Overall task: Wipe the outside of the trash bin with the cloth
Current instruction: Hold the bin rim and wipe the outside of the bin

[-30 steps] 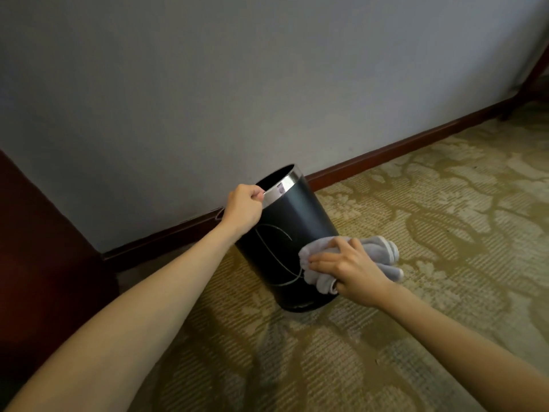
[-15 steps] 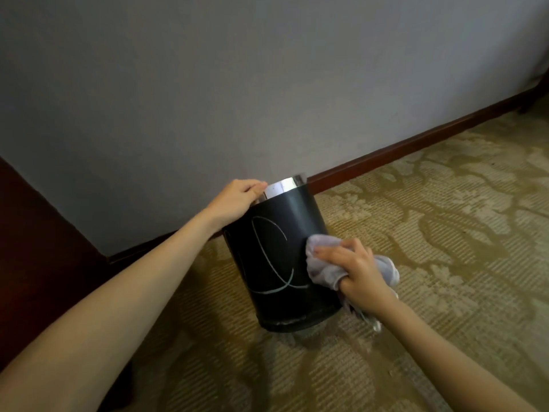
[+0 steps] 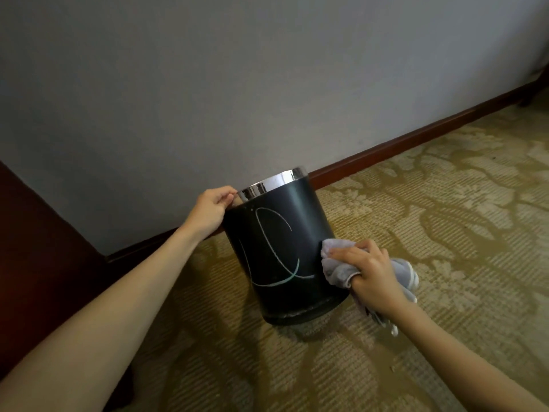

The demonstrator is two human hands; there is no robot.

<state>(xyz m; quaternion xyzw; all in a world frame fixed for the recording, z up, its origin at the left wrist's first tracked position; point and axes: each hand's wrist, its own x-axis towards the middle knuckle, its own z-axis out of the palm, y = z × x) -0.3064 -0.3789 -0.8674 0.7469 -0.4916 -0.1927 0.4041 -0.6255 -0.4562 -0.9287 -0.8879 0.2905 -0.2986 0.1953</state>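
Observation:
A black round trash bin (image 3: 285, 251) with a shiny metal rim and pale curved lines on its side stands on the carpet near the wall. My left hand (image 3: 211, 210) grips the rim at the bin's upper left. My right hand (image 3: 370, 273) holds a bunched grey cloth (image 3: 337, 267) and presses it against the bin's lower right side. Part of the cloth trails out behind my right hand and under the wrist.
Patterned tan carpet (image 3: 445, 233) covers the floor around the bin. A grey wall (image 3: 267, 84) with a dark wooden baseboard (image 3: 416, 141) runs behind it. Dark wooden furniture (image 3: 35, 263) stands at the left.
The bin has gone from tilted away to nearly upright and turned, showing more of the curved lines. My right hand with the cloth slid toward the bin's right side.

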